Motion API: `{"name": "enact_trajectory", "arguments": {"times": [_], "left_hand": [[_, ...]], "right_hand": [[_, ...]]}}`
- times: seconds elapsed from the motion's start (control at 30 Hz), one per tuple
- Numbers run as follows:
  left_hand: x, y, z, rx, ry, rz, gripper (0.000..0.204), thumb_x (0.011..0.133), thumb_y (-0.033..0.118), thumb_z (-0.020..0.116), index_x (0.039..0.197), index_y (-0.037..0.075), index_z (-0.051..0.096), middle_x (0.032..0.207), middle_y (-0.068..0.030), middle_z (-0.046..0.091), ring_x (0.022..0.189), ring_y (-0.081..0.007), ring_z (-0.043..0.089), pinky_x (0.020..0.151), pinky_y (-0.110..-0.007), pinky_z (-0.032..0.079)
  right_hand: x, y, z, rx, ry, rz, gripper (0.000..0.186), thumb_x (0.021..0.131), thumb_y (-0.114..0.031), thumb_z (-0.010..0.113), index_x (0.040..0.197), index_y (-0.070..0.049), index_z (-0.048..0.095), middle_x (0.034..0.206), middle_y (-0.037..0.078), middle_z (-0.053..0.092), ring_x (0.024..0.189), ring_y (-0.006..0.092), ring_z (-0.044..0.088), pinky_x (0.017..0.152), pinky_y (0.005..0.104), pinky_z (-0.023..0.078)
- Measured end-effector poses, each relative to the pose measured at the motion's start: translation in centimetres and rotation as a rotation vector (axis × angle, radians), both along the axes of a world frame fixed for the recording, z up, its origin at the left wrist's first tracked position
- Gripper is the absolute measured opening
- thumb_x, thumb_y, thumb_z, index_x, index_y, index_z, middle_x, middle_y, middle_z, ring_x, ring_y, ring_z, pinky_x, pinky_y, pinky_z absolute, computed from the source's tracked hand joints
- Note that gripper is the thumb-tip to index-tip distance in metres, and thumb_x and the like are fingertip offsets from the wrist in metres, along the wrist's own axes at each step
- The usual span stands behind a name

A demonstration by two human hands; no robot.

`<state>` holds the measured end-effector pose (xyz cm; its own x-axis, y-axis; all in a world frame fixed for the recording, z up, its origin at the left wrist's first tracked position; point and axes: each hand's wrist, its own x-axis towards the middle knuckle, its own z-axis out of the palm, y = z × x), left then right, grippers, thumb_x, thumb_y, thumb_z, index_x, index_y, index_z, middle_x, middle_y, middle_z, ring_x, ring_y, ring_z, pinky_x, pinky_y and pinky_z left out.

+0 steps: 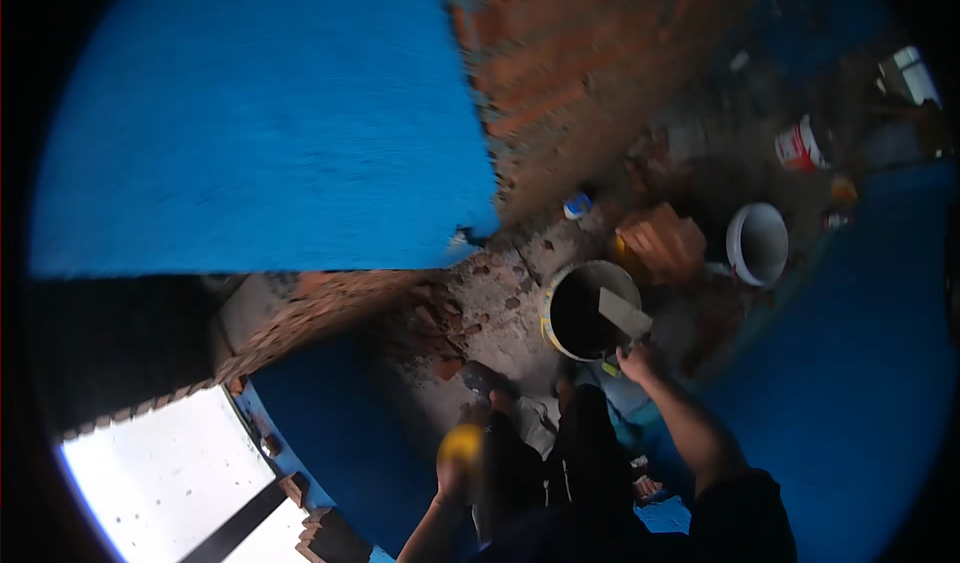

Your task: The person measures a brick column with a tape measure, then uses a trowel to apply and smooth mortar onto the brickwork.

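Note:
Low on the left, my left hand (455, 480) is closed round a yellow object (462, 444), too blurred for me to name its kind. My right hand (640, 361) grips a trowel (624, 313) with a flat, pale, rectangular blade. That blade reaches over the rim of a round bucket (546, 323) standing in front of my feet. The bucket's inside looks dark, and I cannot make out what it holds. Beside my right hand, near the bucket's base, is a small yellow-green thing (611, 370).
Orange-brown bricks (668, 245) lie just beyond the bucket. Farther right are a white bucket (757, 245) and a red-and-white tub (802, 146). Rubble (450, 333) covers the floor at left. Blue walls (270, 123) and bare brickwork (540, 73) enclose the space.

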<state>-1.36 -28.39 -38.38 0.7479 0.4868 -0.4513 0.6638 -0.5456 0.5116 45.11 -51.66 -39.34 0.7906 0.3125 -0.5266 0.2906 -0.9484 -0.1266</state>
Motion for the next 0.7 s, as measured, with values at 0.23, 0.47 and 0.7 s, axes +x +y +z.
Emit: {"name": "enact_trajectory", "arguments": {"times": [0.23,0.47,0.7], "left_hand": [[1.8,-3.5,-2.9,0.147,0.219,-0.294,0.024,0.084,0.020,0.050,0.103,0.005,0.052,0.092,-0.0111,0.057,0.081,-0.0245,0.055,0.066,-0.033,0.045],[1.7,-4.6,-7.9,0.284,0.071,-0.414,0.040,0.082,0.013,0.051,0.119,0.001,0.045,0.095,-0.0128,0.055,0.081,-0.0239,0.054,0.068,-0.033,0.043],[7.3,-2.7,-5.8,0.067,0.211,-0.149,0.042,0.077,0.020,0.055,0.116,0.005,0.049,0.097,-0.0157,0.054,0.086,-0.0296,0.053,0.074,-0.041,0.041]], "right_hand": [[7.4,4.6,-15.4,-0.322,0.119,0.084,0.034,0.082,-0.036,0.045,0.085,-0.010,0.067,0.092,0.012,0.065,0.090,0.0288,0.060,0.077,0.0443,0.046],[7.6,4.6,-36.0,-0.601,0.026,0.551,0.024,0.081,-0.022,0.051,0.094,-0.011,0.069,0.094,0.006,0.066,0.087,0.0307,0.062,0.068,0.0568,0.046],[9.4,3.4,-36.4,-0.435,0.112,0.583,0.017,0.074,-0.024,0.055,0.075,-0.015,0.070,0.078,0.004,0.067,0.079,0.0197,0.064,0.063,0.0394,0.048]]}}
